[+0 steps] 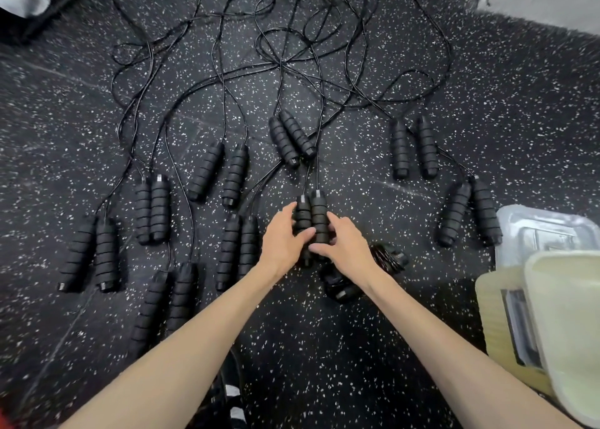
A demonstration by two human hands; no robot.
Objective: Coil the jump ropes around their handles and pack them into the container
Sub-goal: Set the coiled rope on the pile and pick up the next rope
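Black speckled rubber floor [422, 347], paired black jump rope handles [156, 209], tangled cords [292, 55], clear container [545, 230] at right

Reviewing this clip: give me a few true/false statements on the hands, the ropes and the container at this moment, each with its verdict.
1. Both hands are on the same pair of handles. True: the left hand and right hand close on it from either side.
2. One rope already lies coiled on the floor. True: a coiled bundle sits beside the right wrist.
3. The cords of the other ropes lie straight and separate. False: the cords loop across one another.
4. The container stands at the left edge. False: the container is at the right edge.
5. The floor is plain grey. False: the floor is black, speckled white.
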